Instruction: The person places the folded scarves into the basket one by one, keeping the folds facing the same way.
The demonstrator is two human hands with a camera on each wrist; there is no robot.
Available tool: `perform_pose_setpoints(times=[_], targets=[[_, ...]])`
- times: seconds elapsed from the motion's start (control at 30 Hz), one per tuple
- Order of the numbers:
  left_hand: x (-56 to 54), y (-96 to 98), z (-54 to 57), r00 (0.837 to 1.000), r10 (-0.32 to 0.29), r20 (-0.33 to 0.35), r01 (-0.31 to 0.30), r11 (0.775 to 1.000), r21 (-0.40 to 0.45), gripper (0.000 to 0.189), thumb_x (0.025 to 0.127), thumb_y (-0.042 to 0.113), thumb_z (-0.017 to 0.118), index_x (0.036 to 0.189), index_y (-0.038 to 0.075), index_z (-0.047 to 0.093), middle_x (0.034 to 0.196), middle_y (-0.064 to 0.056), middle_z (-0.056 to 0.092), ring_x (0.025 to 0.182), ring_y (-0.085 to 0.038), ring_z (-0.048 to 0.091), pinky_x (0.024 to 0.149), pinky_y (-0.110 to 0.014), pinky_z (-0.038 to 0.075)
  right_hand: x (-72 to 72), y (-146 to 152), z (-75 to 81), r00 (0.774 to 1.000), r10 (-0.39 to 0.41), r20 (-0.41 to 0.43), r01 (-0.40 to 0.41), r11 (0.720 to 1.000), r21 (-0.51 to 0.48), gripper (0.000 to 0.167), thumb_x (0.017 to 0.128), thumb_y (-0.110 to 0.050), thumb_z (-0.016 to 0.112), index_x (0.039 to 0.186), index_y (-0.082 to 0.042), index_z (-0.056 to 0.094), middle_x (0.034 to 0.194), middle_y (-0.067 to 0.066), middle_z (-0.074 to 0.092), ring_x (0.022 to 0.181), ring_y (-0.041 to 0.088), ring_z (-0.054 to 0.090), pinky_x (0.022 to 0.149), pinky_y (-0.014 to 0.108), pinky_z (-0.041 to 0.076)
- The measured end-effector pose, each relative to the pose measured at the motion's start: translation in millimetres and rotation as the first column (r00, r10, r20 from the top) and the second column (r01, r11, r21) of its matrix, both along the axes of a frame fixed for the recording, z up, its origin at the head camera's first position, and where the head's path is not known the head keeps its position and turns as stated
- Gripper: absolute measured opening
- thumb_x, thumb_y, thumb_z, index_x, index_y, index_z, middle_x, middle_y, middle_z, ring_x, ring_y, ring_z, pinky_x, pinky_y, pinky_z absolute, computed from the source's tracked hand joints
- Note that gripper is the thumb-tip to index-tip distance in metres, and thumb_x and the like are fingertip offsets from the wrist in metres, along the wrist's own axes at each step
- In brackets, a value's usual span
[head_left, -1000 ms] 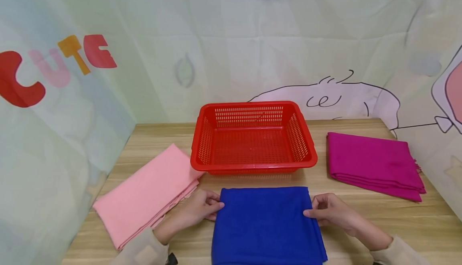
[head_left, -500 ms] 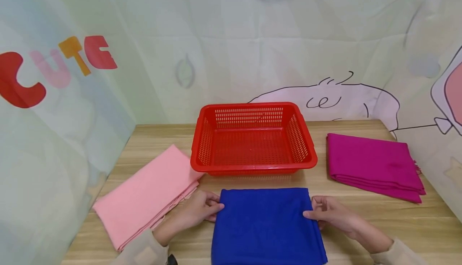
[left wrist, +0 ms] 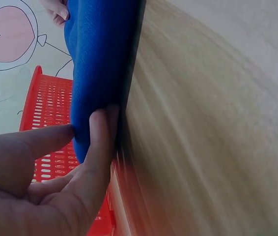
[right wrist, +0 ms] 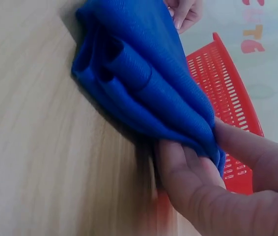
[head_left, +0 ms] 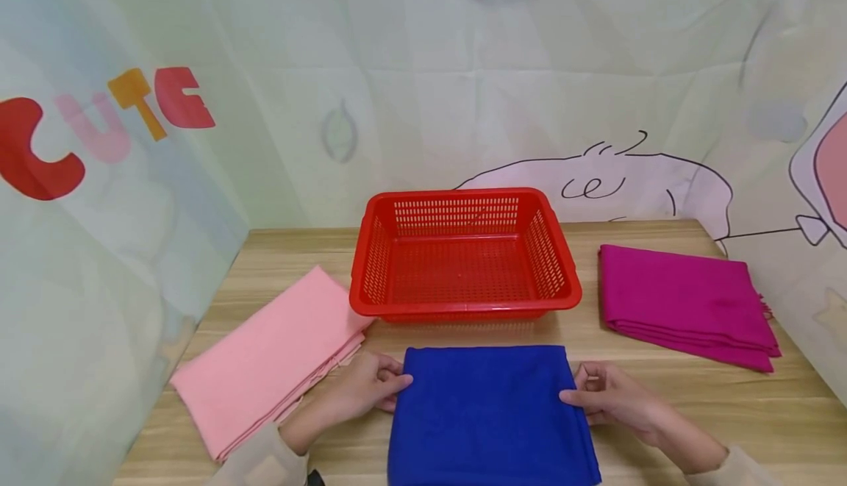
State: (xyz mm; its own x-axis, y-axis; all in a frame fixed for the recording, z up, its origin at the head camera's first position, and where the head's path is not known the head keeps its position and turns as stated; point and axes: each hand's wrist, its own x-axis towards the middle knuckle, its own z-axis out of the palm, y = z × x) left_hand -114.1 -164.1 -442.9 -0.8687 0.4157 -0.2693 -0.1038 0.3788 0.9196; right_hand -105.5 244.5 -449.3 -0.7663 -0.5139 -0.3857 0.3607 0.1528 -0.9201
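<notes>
A folded blue cloth (head_left: 490, 416) lies on the table at the front centre, running out of the head view at the bottom. My left hand (head_left: 372, 383) pinches its left edge near the far corner, thumb above and fingers reaching under, as the left wrist view shows with the left hand (left wrist: 55, 177). On the opposite edge, my right hand (head_left: 612, 401) pinches the right side. Seen from the right wrist, several stacked folds of the blue cloth (right wrist: 149, 83) sit between the thumb and fingers of the right hand (right wrist: 227, 182).
Just beyond the blue cloth stands a red plastic basket (head_left: 466, 306) with perforated walls and nothing in it. A folded pink cloth (head_left: 271, 361) lies at left, close to the basket's corner. At right is a folded magenta scarf (head_left: 681, 302) with fringe. A printed curtain (head_left: 423, 89) hangs behind.
My right hand has shifted very slightly to the right and toward me along the blue cloth's edge. My left hand and the cloth look nearly the same.
</notes>
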Motion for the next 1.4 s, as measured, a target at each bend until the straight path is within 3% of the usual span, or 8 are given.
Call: perform_pose_setpoints(times=[0.4,0.5,0.67,0.8,0.97,1.13,1.2,1.4], targets=[[3.5,0.5,0.2,0.998,-0.040,0.045,0.038,0.998,0.041,0.022,0.097,0.017,0.067,0.095,-0.005,0.066,0.077,-0.008,0.069,0.068,-0.023,0.071,0.063,-0.040,0.061,5.5,-1,-5.4,0.999,-0.017,0.034,0.019,0.998,-0.060,0.015,0.097,-0.012,0.064,0.098,-0.005,0.051,0.078,-0.006,0.066,0.078,0.007,0.063,0.072,0.026,0.055],[4.3,1.8,0.3,0.997,-0.037,0.071,0.032,0.997,0.071,0.020,0.097,0.014,0.067,0.095,-0.006,0.065,0.077,-0.010,0.070,0.069,-0.024,0.072,0.063,-0.042,0.061,5.2,1,-6.2,0.999,0.021,0.041,-0.018,0.997,-0.069,0.010,0.099,-0.011,0.061,0.092,-0.007,0.055,0.071,-0.010,0.058,0.071,0.004,0.056,0.071,0.024,0.052],[4.8,2.8,-0.5,0.995,-0.034,0.092,0.025,0.995,0.094,0.019,0.096,0.012,0.068,0.096,-0.007,0.064,0.079,-0.014,0.071,0.071,-0.024,0.072,0.063,-0.042,0.061,3.9,2,-6.6,0.995,0.086,0.042,-0.082,0.992,-0.096,0.023,0.101,-0.010,0.057,0.079,-0.015,0.057,0.061,-0.011,0.036,0.061,0.004,0.039,0.068,0.021,0.048],[5.4,3.1,-0.5,0.995,-0.034,0.092,0.023,0.994,0.109,0.022,0.096,0.010,0.067,0.102,-0.011,0.064,0.083,-0.016,0.072,0.074,-0.026,0.073,0.064,-0.040,0.061,3.2,1,-7.7,0.994,0.097,0.041,-0.092,0.989,-0.116,0.020,0.101,-0.010,0.057,0.084,-0.015,0.066,0.062,-0.011,0.043,0.061,0.004,0.041,0.071,0.022,0.051],[5.6,3.9,-0.4,0.995,-0.030,0.099,0.018,0.993,0.119,0.023,0.096,0.008,0.066,0.104,-0.013,0.063,0.086,-0.018,0.073,0.076,-0.027,0.073,0.065,-0.039,0.061,3.9,-1,-8.8,0.996,0.071,0.048,-0.065,0.990,-0.129,0.017,0.099,-0.008,0.059,0.086,-0.014,0.070,0.066,-0.011,0.057,0.065,0.003,0.054,0.072,0.025,0.055],[5.5,4.2,-0.5,0.992,-0.042,0.117,0.024,0.989,0.148,0.024,0.098,0.006,0.063,0.107,-0.016,0.061,0.087,-0.020,0.072,0.077,-0.027,0.073,0.066,-0.040,0.061,5.3,-2,-9.8,0.998,0.026,0.052,-0.021,0.995,-0.093,0.019,0.098,-0.008,0.062,0.081,-0.015,0.066,0.064,-0.011,0.057,0.066,0.003,0.056,0.070,0.025,0.055],[5.6,4.1,-0.8,0.991,-0.046,0.126,0.025,0.986,0.164,0.024,0.099,0.006,0.061,0.109,-0.016,0.060,0.088,-0.021,0.072,0.078,-0.028,0.073,0.067,-0.041,0.061,5.7,-2,-9.9,0.999,0.003,0.050,0.000,0.997,-0.072,0.020,0.097,-0.009,0.063,0.078,-0.015,0.063,0.060,-0.012,0.047,0.063,0.003,0.050,0.067,0.024,0.053],[6.2,3.8,-1.2,0.990,-0.046,0.132,0.021,0.983,0.183,0.023,0.100,0.004,0.058,0.109,-0.016,0.058,0.089,-0.022,0.072,0.078,-0.028,0.073,0.068,-0.042,0.061,6.2,-4,-12.6,0.997,-0.063,0.048,0.066,0.996,-0.065,0.020,0.097,-0.008,0.064,0.078,-0.015,0.061,0.062,-0.010,0.057,0.065,0.004,0.056,0.066,0.024,0.052]])
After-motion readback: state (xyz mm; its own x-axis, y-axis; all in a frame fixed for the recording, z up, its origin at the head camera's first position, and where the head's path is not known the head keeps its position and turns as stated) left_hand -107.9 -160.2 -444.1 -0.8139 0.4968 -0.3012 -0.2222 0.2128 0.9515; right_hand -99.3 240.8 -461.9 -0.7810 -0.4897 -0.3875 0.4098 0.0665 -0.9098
